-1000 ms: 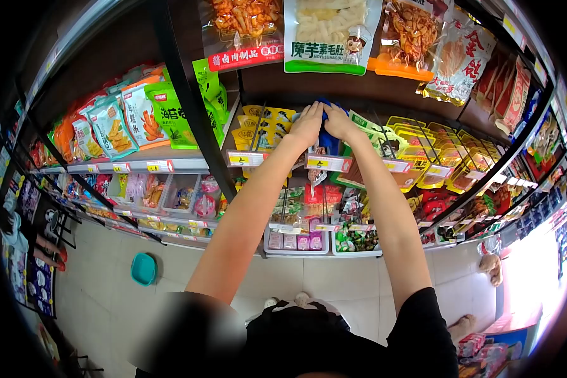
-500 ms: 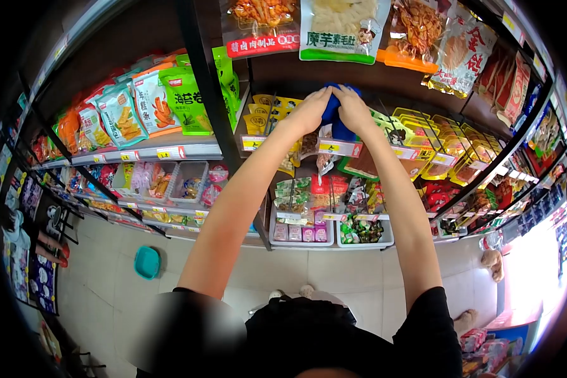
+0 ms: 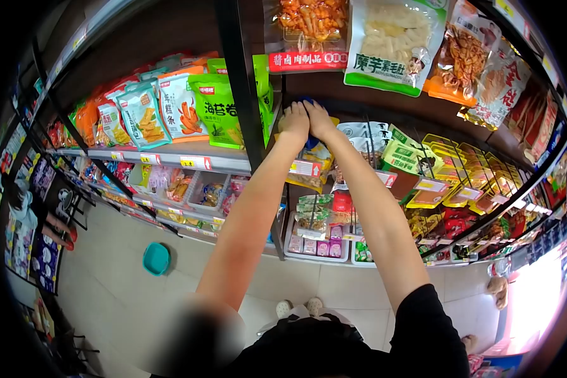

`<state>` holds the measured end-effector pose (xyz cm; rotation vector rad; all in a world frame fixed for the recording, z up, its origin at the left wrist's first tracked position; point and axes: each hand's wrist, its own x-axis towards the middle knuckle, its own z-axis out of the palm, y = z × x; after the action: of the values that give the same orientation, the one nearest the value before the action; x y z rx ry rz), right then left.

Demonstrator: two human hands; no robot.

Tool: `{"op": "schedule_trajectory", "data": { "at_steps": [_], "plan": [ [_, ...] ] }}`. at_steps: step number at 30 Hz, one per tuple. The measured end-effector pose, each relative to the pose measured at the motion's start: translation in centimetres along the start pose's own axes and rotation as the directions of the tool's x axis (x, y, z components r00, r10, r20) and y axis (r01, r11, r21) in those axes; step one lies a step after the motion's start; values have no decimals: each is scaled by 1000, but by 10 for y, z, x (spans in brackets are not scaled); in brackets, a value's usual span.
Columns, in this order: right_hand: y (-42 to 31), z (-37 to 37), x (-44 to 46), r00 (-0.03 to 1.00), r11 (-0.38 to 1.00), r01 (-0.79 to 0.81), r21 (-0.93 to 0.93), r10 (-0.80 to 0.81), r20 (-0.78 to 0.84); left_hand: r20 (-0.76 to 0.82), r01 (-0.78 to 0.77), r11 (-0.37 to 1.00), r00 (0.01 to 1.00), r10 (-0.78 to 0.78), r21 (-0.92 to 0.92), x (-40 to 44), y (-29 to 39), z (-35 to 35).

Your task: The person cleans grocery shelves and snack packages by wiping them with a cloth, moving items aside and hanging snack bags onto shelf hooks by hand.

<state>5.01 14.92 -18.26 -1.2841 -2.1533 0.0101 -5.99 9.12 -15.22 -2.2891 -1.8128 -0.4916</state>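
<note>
Stocked shop shelving (image 3: 223, 166) fills the background, with a tiled floor (image 3: 107, 252) below. Fingers of the left hand (image 3: 294, 123) and right hand (image 3: 320, 121) are extended and lie close together, side by side, with a slight bend. Both hands are at a blue item (image 3: 310, 142), apparently cloth, which shows beyond the fingertips and between the wrists; whether it is gripped or only pressed cannot be told, as the hands cover most of it.

Compared with the preceding frame, hands and blue item have shifted to the person's left, now near the black upright (image 3: 242, 82) and above yellow packs (image 3: 321, 160) that were previously beside the left hand. Silver-white packs (image 3: 364, 133) now show right of the right hand.

Large food pouches (image 3: 394, 41) hang above. Green bags (image 3: 219, 113) stand left of the upright. Beneath the forearms, a white tray (image 3: 318, 257) holds small pink packs.

On the floor are a teal basin (image 3: 156, 259) and a pair of white shoes (image 3: 314, 306). Another person (image 3: 57, 232) is partly visible at far left, well apart from the hands. Bright light (image 3: 548, 293) enters at far right.
</note>
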Motion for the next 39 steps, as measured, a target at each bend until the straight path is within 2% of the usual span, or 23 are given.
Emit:
{"op": "schedule_trajectory", "data": {
  "at_steps": [1,3,8,10,12,16,18,21,25,27,29,31,33,35,36,37,39],
  "plan": [
    [-2,-7,-3,1000,1000,-1,0,1,11,7,6,1000,1000,-6,-6,-2,1,-1],
    [-3,-16,-8,986,998,-60,27,55,156,62,-4,1000,998,2,25,-4,5,-5],
    [-16,-26,-17,986,994,-104,-24,106,127,177,-56,998,983,55,3,-10,0,-19],
    [-19,-33,-22,991,993,-85,81,76,110,173,-86,996,981,87,-15,-14,-5,-20],
    [-23,-38,-26,993,996,-54,73,46,105,132,-111,993,985,115,-41,-21,-7,-22],
    [-29,-43,-33,986,999,33,11,-34,161,184,-79,992,978,97,-102,-35,-9,-34],
    [-35,-47,-38,985,999,40,-2,-39,170,144,-160,985,975,168,-63,-43,-12,-39],
    [-44,-55,-44,981,998,59,-17,-54,188,130,-199,980,971,201,-25,-58,-11,-49],
    [-51,-62,-52,977,996,87,-30,-79,197,143,-178,984,974,178,-13,-71,-3,-64],
    [-55,-75,-53,969,993,117,-10,-112,222,-5,-218,975,976,218,51,-82,-2,-66],
    [-61,-92,-54,958,989,147,10,-144,249,-36,-236,971,971,238,47,-83,-2,-67],
    [-61,-101,-54,956,995,97,34,-103,274,-96,-239,970,966,241,31,-86,1,-70],
    [-60,-109,-58,968,991,128,26,-130,215,-103,-266,964,959,265,6,-86,2,-76],
    [-54,-122,-63,966,981,142,130,-166,200,-115,-301,953,948,296,-28,-89,7,-83],
    [-56,-129,-72,972,970,186,155,-204,117,-175,-311,949,938,299,-47,-93,11,-87],
    [-52,-132,-78,976,976,168,140,-184,116,-234,-324,944,924,301,-67,-94,16,-88],
    [-46,-138,-88,972,976,215,44,-210,-103,-263,-368,925,906,333,-96,-86,27,-83]
  ]
}}
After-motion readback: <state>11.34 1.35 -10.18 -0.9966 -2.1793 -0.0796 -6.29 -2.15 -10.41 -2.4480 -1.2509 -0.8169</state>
